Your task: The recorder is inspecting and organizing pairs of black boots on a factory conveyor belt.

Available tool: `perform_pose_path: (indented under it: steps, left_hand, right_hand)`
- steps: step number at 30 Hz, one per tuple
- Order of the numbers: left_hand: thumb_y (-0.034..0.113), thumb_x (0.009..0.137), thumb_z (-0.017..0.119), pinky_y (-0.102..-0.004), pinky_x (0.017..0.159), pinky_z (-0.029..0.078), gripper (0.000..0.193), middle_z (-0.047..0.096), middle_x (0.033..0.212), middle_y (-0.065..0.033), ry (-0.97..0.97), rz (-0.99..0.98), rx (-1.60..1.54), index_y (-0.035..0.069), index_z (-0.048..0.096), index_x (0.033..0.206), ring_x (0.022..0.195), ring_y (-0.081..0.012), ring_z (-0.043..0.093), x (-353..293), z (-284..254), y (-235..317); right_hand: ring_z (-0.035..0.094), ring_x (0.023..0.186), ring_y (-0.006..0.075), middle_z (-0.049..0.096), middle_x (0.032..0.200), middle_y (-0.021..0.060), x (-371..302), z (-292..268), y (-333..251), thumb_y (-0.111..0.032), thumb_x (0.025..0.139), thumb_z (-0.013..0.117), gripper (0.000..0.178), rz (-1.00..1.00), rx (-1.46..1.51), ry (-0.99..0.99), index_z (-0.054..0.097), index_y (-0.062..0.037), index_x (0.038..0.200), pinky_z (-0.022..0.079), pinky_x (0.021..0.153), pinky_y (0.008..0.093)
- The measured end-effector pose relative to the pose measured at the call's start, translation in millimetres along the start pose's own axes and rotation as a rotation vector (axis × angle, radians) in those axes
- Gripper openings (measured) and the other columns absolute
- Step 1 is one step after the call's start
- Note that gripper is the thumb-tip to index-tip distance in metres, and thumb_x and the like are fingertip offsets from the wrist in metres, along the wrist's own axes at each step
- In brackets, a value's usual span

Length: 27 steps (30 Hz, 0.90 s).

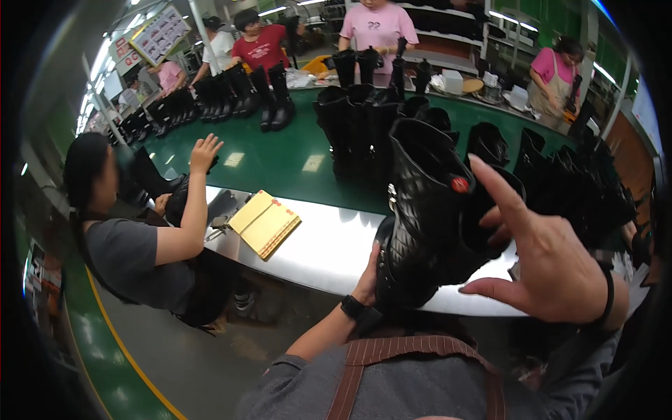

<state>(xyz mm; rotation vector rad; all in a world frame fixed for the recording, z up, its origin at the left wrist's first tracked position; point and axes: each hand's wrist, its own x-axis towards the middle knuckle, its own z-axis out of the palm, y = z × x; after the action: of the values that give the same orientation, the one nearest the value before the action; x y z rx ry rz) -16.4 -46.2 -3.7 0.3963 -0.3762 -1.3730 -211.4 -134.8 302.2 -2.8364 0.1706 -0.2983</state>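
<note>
A black quilted boot [420, 217] with a buckle on its side stands upright before me at the near edge of the metal worktop. My left hand [367, 281] holds it low down, at its left side; part of the fingers is hidden behind it. A round red sticker [460, 185] shows near the boot's top rim. Beside the boot's right side is my right hand [549, 255], with index finger raised and thumb spread apart. Its index fingertip is close to the sticker; whether it touches the boot I cannot tell.
Several black boots [350, 126] crowd the green conveyor belt [273, 150], with more [577, 171] at the right. A stack of yellow cards [266, 222] lies on the metal worktop [329, 255]. A co-worker [154, 231] handles a boot at my left. Other people work across the belt.
</note>
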Motion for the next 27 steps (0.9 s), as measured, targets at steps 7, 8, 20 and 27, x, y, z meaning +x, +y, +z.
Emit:
perform_pose_path:
  steps: [7, 8, 20, 27]
  left_hand:
    - [0.053, 0.098, 0.038, -0.0383, 0.098, 0.05, 0.066, 0.055, 0.13, -0.017, 0.18, -0.131, -0.021, 0.0, 0.04, 0.138, 0.113, -0.0243, 0.06, -5, -6, -16]
    - [0.051, 0.099, 0.038, -0.0374, 0.096, 0.051, 0.064, 0.056, 0.128, -0.0165, 0.141, -0.152, -0.063, 0.0, 0.04, 0.138, 0.111, -0.0238, 0.061, -8, -5, -20]
    - [0.056, 0.097, 0.037, -0.0391, 0.099, 0.049, 0.069, 0.056, 0.129, -0.0169, 0.097, -0.135, -0.107, 0.0, 0.042, 0.137, 0.114, -0.0252, 0.059, -12, 5, -39]
    - [0.059, 0.096, 0.036, -0.0403, 0.104, 0.044, 0.074, 0.052, 0.134, -0.0174, 0.096, -0.066, -0.068, 0.0, 0.039, 0.14, 0.119, -0.0268, 0.055, -13, 11, -35]
  right_hand:
    - [0.069, 0.083, 0.0248, 0.067, 0.09, 0.0134, -5, 4, 24, 0.0, 0.078, 0.07, 0.077, 0.078, 0.516, -0.144, 0.029, -0.0112, 0.142, 0.053, 0.075, 0.0336]
    - [0.067, 0.086, 0.0181, 0.066, 0.092, 0.0101, -7, 2, 28, 0.007, 0.076, 0.065, 0.055, 0.018, 0.492, -0.08, 0.047, -0.0099, 0.125, 0.052, 0.076, 0.0297]
    - [0.067, 0.08, 0.0228, 0.064, 0.099, 0.0096, -27, -7, 40, -0.026, 0.058, 0.091, 0.061, -0.136, 0.238, -0.109, 0.06, -0.0029, 0.105, 0.053, 0.072, 0.0283]
    - [0.065, 0.074, 0.0185, 0.065, 0.087, 0.0058, -25, -15, 38, -0.026, 0.058, 0.092, 0.059, -0.111, 0.274, -0.166, 0.06, -0.0056, 0.103, 0.052, 0.066, 0.0276]
